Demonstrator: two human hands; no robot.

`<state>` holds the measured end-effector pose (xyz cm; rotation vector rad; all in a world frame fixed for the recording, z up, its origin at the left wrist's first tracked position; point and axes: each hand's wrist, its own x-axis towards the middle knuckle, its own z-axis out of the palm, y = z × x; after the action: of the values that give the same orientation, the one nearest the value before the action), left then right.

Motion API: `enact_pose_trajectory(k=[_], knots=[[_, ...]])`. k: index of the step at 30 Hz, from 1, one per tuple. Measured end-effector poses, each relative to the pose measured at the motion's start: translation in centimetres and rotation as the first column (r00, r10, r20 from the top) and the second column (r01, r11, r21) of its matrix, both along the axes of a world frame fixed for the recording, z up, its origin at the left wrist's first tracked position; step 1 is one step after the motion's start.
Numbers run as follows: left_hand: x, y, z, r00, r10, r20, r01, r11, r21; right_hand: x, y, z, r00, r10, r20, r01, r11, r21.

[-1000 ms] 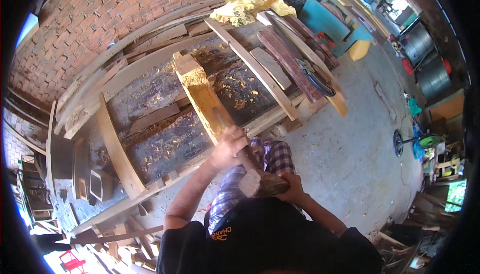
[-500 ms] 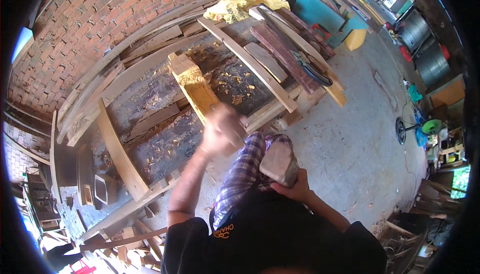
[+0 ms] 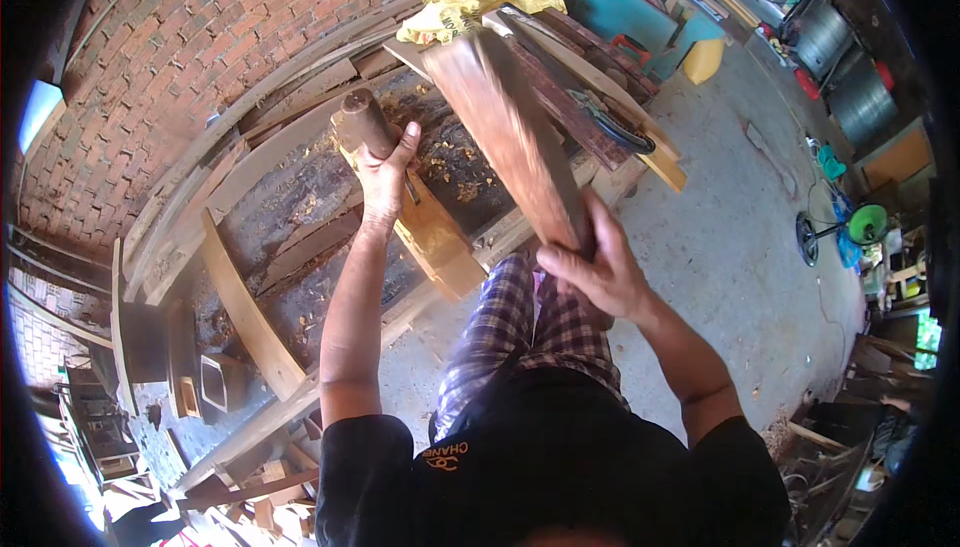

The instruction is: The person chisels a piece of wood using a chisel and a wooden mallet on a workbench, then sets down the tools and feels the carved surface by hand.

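While the yellowish wooden block [image 3: 432, 237] lies on the worktop [image 3: 300, 217] among shavings, head view: left hand [image 3: 385, 172], grip wrapped round a wooden mallet [image 3: 365, 122] above the block; right hand [image 3: 590, 272], grip clenched on a reddish plank [image 3: 510, 137] raised, motion-blurred, right of the block. Step judged: a swing or lift over the block; the next move calls for steady aim at the block.

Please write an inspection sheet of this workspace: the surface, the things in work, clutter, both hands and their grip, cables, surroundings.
Surface: workbench of rough planks, strewn with wood shavings.
Job's things: yellowish wooden block on the bench edge; long reddish board, blurred, raised over it.
Clutter: yellow cloth and stacked planks at the far end; offcuts under the bench.
Hands: left hand in a grip on a dark chisel handle; right hand in a grip on the board's near end.
Cables: black cord on the planks.
Surroundings: brick wall, concrete floor, metal drums.
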<state>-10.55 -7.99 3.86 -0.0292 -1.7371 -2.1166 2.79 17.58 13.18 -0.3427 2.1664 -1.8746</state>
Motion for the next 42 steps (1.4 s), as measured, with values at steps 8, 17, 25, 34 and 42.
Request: enact_pose_trajectory(k=[8,17,25,34,42], knots=[[0.0,-1.4,-0.8,1.000,-0.025,-0.006,0.025,0.997,-0.074,-4.6,-5.6,0.2,0.763,0.106,-0.638,-0.028,0.991,0.131],[0.7,0.6,-2.8,0.986,0.114,0.123,-0.067,0.941,-0.332,-0.7,-3.2,1.2,0.849,0.306,-0.431,-0.140,0.916,0.376],[0.8,0.4,-0.1,0.997,0.053,0.057,-0.048,0.995,-0.087,3.4,4.5,-1.8,0.985,0.063,-0.162,-0.027,0.976,0.215],[-1.6,0.2,0.2,0.979,0.102,0.179,-0.084,0.991,-0.103,-2.1,10.2,-8.3,0.964,-0.042,0.263,0.038,0.999,0.021],[-2.6,-1.2,0.4,0.986,0.127,0.112,-0.151,0.959,0.240,-11.2,9.2,-5.5,0.912,0.084,0.401,-0.113,0.992,0.049]])
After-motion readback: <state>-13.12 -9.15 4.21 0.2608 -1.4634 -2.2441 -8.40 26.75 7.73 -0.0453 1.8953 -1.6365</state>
